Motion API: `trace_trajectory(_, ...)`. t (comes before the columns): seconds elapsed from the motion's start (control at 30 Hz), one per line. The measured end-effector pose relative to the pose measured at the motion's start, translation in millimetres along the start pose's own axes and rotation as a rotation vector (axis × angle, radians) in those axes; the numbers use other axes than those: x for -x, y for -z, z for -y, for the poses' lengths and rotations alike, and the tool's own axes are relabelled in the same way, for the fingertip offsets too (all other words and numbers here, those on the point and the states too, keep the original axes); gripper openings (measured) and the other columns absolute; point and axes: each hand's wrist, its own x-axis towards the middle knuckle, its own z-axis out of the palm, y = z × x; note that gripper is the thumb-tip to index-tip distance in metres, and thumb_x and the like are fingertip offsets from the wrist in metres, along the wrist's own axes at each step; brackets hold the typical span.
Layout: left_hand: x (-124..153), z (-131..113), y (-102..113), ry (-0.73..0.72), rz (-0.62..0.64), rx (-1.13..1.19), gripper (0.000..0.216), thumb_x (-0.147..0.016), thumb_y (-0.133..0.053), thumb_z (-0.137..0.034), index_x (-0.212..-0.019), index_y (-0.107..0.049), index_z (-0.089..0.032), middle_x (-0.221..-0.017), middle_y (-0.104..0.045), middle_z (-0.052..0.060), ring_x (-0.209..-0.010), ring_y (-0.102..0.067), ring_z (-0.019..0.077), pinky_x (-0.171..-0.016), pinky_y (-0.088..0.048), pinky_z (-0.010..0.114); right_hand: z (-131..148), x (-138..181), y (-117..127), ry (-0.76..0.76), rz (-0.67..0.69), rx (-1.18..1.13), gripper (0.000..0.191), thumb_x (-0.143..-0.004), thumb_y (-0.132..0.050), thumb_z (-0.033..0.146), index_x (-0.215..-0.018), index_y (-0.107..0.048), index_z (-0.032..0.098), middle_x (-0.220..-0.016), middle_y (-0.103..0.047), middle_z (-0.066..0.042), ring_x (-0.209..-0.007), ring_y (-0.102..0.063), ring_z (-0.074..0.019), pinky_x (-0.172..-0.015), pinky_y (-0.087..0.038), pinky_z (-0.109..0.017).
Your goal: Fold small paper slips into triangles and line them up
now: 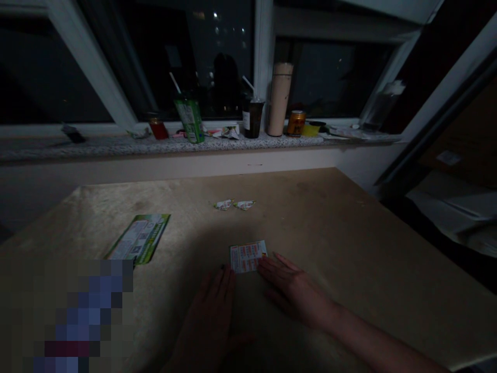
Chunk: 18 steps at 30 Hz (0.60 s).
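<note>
A small printed card or packet lies flat on the table, with rows of orange print on it. My right hand lies at its right side, fingers stretched out and fingertips touching its right edge. On the near left, my left hand rests on the table with its fingers extended, tips by the card's lower left corner. Beyond the card lie two small wrapped pieces, a left wrapper and a right wrapper, side by side. Dim light hides fine print.
A larger green printed sheet lies on the left of the brown table. A pixelated patch covers the lower left. On the windowsill stand a green cup, a dark cup, a pink flask and an orange can.
</note>
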Motion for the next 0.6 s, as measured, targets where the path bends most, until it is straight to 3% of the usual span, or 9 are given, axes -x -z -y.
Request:
trace_trajectory(0.13, -2.1, 1.9, 3.5, -0.003, 0.022, 0.013, 0.092, -0.067, -0.057, -0.07, -0.132, -0.049, -0.005, -0.137, -0.043, 0.022, -0.124, -0.042, 0.0394, -0.102, -0.032, 0.05, -2.1, 3.2, -1.5, -0.059, -0.065, 0.051, 0.045, -0.089, -0.048, 0.024, -0.133, -0.046, 0.014, -0.136, -0.049, -0.01, -0.127, -0.043, -0.0208, -0.111, -0.03, -0.042)
trace_trajectory(0.3, -2.6, 1.7, 2.8, 0.007, 0.048, 0.046, 0.091, -0.068, -0.055, -0.071, -0.132, -0.048, -0.006, -0.138, -0.042, 0.022, -0.124, -0.041, 0.0408, -0.103, -0.03, 0.053, 0.2, 3.2, -1.5, -0.041, -0.14, 0.209, 0.04, -0.091, -0.048, 0.028, -0.129, -0.051, 0.015, -0.13, -0.055, -0.009, -0.127, -0.043, -0.0249, -0.112, -0.026, -0.051)
trace_trajectory(0.6, 0.7, 19.3, 11.1, 0.003, 0.074, 0.061, 0.077, -0.077, -0.052, -0.064, -0.136, -0.045, -0.015, -0.141, -0.04, 0.016, -0.127, -0.038, 0.0376, -0.102, -0.031, 0.053, 1.3, 2.3, -0.3, -0.07, -0.097, 0.252, 0.04, -0.091, -0.047, 0.031, -0.127, -0.053, 0.015, -0.131, -0.055, -0.007, -0.126, -0.044, -0.026, -0.11, -0.027, -0.052)
